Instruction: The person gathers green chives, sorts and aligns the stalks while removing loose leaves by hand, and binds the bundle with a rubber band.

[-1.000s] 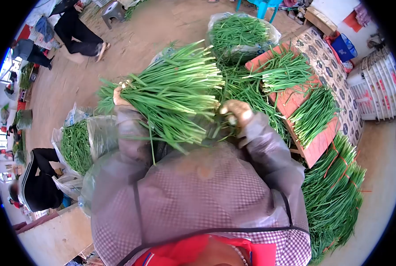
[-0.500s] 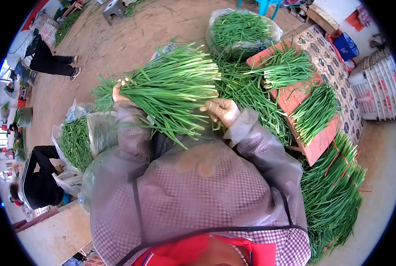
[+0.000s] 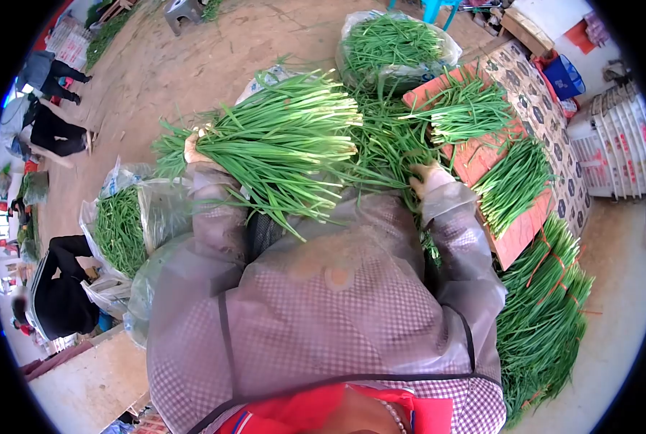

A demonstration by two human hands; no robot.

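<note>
My left hand (image 3: 196,148) is closed around the leafy end of a big fanned bunch of garlic chives (image 3: 286,137), the pale cut ends pointing right. My right hand (image 3: 429,178) is at the near edge of a loose heap of garlic chives (image 3: 388,141), fingers a little apart and touching the leaves. Just right of it, a red board (image 3: 475,163) bears two smaller bunches, an upper bunch (image 3: 467,116) and a lower bunch (image 3: 514,184).
Red-tied chives (image 3: 540,325) are stacked at lower right. A plastic bag of chives (image 3: 395,43) stands beyond the heap, another bag (image 3: 120,231) at left. White crates (image 3: 612,145) are at far right. A seated person (image 3: 62,296) and walking people (image 3: 55,130) are at left.
My right hand has moved right, from the cut ends of the held bunch to the loose heap. My left hand keeps its hold in place. At left, the walking person has shifted and another appears.
</note>
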